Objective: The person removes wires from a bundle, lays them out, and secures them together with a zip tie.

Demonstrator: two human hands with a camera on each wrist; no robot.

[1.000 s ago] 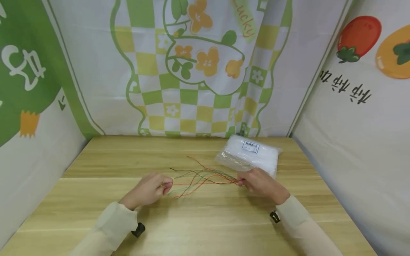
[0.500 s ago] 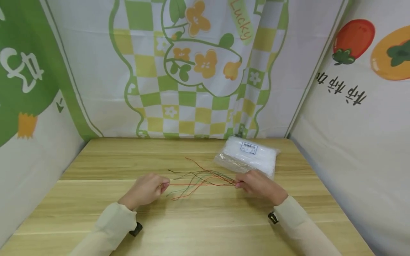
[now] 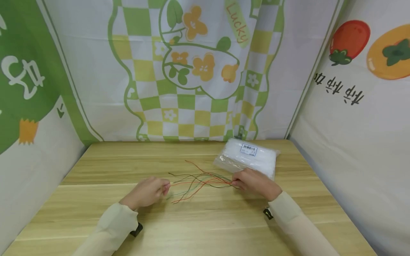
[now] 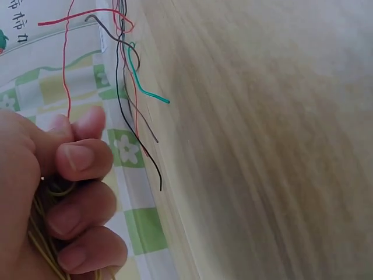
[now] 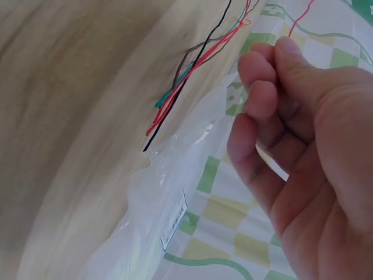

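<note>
My left hand [image 3: 145, 192] pinches one end of a thin red wire [image 4: 64, 76] between thumb and forefinger. Its other fingers curl over a loop of yellow wire [image 4: 38, 236], plainest in the left wrist view. Across from it, my right hand [image 3: 256, 183] pinches the red wire [image 5: 300, 20] with thumb and forefinger. Between the hands, several loose wires lie crossing on the table, among them a green wire [image 4: 140, 87], a black wire [image 4: 120, 99] and a brown wire [image 5: 182, 61]. In the wrist views these loose wires are apart from both hands.
A clear plastic package with white contents [image 3: 253, 158] and a barcode label lies just behind my right hand. The wooden table [image 3: 205, 227] meets printed cloth walls at the back and sides. Dark wrist straps [image 3: 137, 229] show at both cuffs.
The held red wire has gone from straight to slightly bowed. My right hand has shifted slightly left, and a dark wire end now shows beneath it. The whole view has drifted a little.
</note>
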